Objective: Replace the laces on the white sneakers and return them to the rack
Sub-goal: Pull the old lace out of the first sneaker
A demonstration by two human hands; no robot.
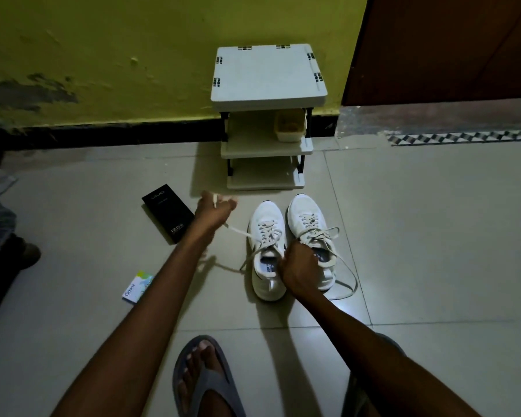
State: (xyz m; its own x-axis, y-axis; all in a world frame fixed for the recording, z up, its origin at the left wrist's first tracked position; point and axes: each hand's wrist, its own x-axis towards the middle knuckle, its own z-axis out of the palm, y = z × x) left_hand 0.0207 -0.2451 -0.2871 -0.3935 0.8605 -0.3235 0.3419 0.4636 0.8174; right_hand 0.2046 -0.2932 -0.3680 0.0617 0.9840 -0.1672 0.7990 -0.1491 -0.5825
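Currently, in the head view, a pair of white lace-up sneakers [283, 218] is standing on the pale tiled floor [403, 236] just in front of the small white three-tier plastic rack [268, 73], toes pointing at its bottom shelf. The left hand [214, 207] is pinching the end of a flat cream lace [241, 233] and drawing it taut, out to the left of the rack. The right hand [297, 267] is sitting clenched between the two collars, on the side away from the rack; what it is grasping I cannot tell. A long black cardboard box [167, 212] is lying in front of the rack, off to its left.

Risks, as I am judging them: a hard pull could be dragging or tipping the sneaker if the steadying fist slackens, and the other sneaker's loose lace could be tangling in.
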